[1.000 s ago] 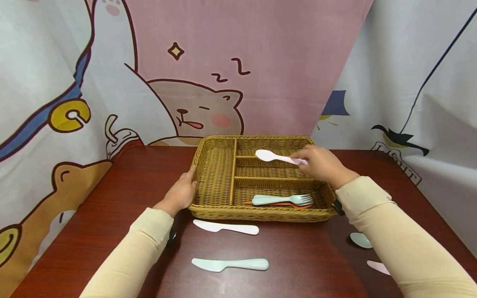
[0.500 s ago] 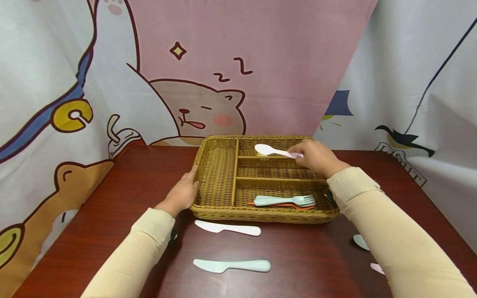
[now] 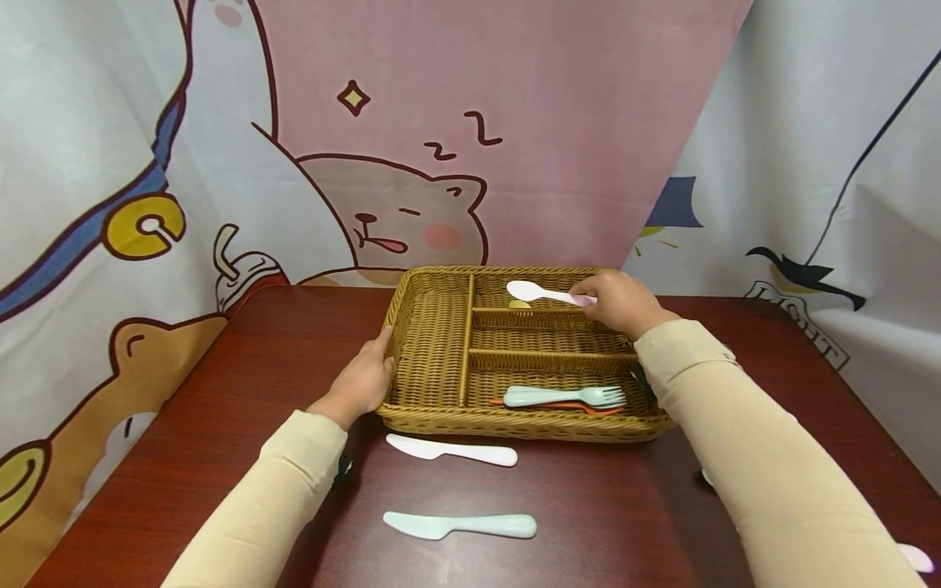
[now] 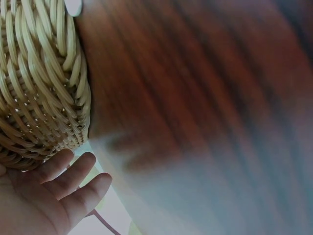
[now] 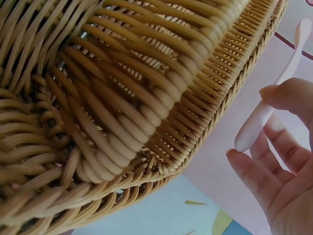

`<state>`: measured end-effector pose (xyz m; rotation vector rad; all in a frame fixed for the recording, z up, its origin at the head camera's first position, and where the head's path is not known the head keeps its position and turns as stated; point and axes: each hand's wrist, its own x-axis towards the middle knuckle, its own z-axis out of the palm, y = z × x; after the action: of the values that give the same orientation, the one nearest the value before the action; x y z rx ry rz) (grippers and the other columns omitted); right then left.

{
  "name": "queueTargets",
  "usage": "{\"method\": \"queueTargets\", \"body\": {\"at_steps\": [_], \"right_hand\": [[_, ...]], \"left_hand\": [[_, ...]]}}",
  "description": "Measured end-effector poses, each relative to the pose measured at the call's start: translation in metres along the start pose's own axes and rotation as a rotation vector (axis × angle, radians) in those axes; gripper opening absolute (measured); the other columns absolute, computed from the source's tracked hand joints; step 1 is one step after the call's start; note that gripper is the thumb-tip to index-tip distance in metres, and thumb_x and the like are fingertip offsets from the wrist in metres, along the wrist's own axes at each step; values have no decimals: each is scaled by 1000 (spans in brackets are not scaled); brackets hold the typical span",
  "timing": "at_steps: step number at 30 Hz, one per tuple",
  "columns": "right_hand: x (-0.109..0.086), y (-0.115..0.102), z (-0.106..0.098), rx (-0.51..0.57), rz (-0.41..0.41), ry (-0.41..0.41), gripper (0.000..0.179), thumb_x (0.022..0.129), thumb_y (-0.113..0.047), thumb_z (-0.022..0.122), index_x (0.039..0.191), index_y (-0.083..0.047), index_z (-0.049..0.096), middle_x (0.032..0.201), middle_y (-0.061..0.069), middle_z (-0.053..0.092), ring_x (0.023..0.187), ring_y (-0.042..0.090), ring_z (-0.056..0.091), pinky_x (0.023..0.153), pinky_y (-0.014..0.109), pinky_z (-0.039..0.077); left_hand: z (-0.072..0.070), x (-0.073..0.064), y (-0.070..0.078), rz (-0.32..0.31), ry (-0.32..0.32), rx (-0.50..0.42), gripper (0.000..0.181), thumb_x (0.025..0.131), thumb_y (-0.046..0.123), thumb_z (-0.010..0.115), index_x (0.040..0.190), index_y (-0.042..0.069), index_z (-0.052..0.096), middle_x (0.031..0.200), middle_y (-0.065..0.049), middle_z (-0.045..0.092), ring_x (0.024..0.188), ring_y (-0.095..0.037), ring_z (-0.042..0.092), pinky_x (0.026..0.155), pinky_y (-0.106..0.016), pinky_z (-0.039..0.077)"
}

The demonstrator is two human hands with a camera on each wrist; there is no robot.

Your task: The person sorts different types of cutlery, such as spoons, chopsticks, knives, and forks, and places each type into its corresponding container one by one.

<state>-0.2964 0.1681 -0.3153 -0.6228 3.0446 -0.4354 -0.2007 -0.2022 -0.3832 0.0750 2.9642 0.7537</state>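
My right hand (image 3: 621, 300) pinches a pale pink spoon (image 3: 531, 291) by its handle, bowl pointing left, over the back compartment of a wicker cutlery basket (image 3: 429, 347). In the right wrist view, thumb and fingertips meet on the spoon's handle (image 5: 254, 128). My left hand (image 3: 362, 380) rests against the basket's left side; the left wrist view shows its fingers (image 4: 80, 193) loosely extended beside the weave. A mint fork (image 3: 562, 398) lies over orange cutlery (image 3: 606, 410) in the front compartment. Something small and yellow (image 3: 519, 304) shows in the back compartment below the spoon.
In front of the basket, a whitish knife (image 3: 452, 451) and a mint knife (image 3: 459, 525) lie on the dark red wooden table (image 3: 610, 506). A pink-white piece (image 3: 915, 558) shows at the right edge. My right sleeve covers part of the table. A cartoon cloth hangs behind.
My right hand has carried the spoon slightly back, over the rear compartment. The right forearm now hides most of the mint spoon on the table. The left hand stays at the basket's side.
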Motion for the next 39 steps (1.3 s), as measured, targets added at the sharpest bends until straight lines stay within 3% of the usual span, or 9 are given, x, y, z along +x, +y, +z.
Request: {"method": "queueTargets", "body": {"at_steps": [13,26,39], "right_hand": [[10,-1,8,-54,19,-17,33,90,-4,63,122,-8,68,120,23,62,108,41,58,88,54,47],[14,-2,14,-160,-7,12,34,88,0,63,119,-9,70,112,20,65,106,39,58,89,53,47],[17,-3,17,-165,33,-83,41,92,5,53,126,-13,67,125,22,60,115,41,54,86,52,49]], "left_hand": [[2,1,-1,-4,5,-10,57,103,16,34,155,4,13,151,-26,30,138,-38,33,112,-50,30],[1,2,-2,-2,12,-6,57,103,16,33,155,4,14,151,-26,30,138,-37,34,112,-50,30],[2,2,-2,-8,10,-13,57,103,17,33,155,4,13,152,-25,30,138,-37,32,112,-50,29]]}}
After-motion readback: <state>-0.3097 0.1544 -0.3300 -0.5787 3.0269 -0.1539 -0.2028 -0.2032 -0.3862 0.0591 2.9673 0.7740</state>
